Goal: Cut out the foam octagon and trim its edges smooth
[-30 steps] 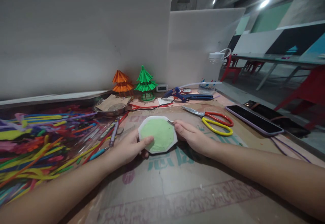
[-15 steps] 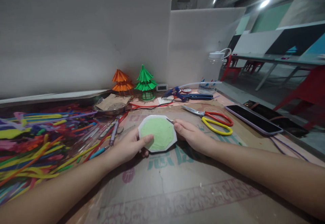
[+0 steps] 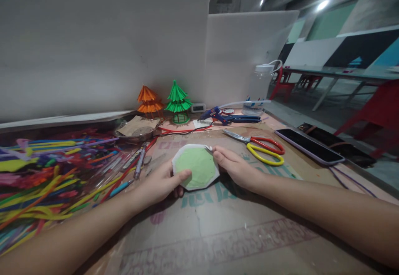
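Observation:
A light-green octagonal piece with a white rim is held tilted just above the covered tabletop. My left hand is closed on its left edge, thumb on the green face and fingers underneath. At the upper right edge, my right hand pinches a small, thin, dark-pointed tool. The tool's tip lies over the rim; its other end is hidden in the fingers, so its exact kind is unclear. Scissors with red and yellow handles lie half spread beyond my right hand.
Colourful pipe cleaners are heaped at left, beside pens. An orange paper-like tower and a green one stand at the back, near a glue gun, pliers and a bottle. A phone lies right.
The green octagonal piece has shifted slightly right and turned a little, with my left hand following it. The pointed tool's tip now shows more over the upper right rim.

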A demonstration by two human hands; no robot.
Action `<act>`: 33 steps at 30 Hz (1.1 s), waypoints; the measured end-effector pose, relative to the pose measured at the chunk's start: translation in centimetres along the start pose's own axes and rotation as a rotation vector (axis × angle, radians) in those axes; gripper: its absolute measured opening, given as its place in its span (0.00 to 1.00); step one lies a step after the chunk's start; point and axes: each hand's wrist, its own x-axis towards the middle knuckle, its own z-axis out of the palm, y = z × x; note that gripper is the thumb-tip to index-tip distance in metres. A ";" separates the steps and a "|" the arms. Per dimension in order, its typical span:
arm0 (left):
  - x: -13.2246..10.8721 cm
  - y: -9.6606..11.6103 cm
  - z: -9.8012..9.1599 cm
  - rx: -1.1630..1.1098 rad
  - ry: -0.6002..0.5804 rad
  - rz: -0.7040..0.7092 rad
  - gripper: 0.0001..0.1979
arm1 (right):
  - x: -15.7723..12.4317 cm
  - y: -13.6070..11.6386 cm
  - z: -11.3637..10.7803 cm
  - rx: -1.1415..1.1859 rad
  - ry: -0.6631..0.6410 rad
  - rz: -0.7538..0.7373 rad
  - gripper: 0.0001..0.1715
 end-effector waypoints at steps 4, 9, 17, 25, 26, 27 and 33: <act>0.1 -0.2 -0.1 -0.013 -0.002 0.001 0.27 | 0.1 0.1 0.1 0.001 0.001 -0.005 0.27; 0.1 -0.1 -0.1 -0.014 0.004 0.000 0.27 | 0.2 0.2 0.0 -0.039 0.009 -0.011 0.28; 0.3 -0.3 -0.1 -0.062 0.025 -0.015 0.27 | 0.2 -0.1 0.1 0.048 0.025 0.051 0.27; 0.9 -0.2 -0.7 -0.067 0.113 0.012 0.28 | 1.1 0.6 -1.0 -0.008 0.090 -0.065 0.30; 1.0 -0.2 -0.8 -0.053 0.121 0.018 0.29 | 1.0 0.6 -1.2 -0.091 0.098 -0.100 0.31; 1.0 -0.2 -0.9 -0.039 0.132 0.027 0.29 | 1.0 0.6 -1.3 -0.172 0.104 -0.137 0.31; 1.3 -0.5 -1.2 0.040 0.184 0.084 0.27 | 0.4 -0.4 -1.7 -0.529 0.090 -0.268 0.26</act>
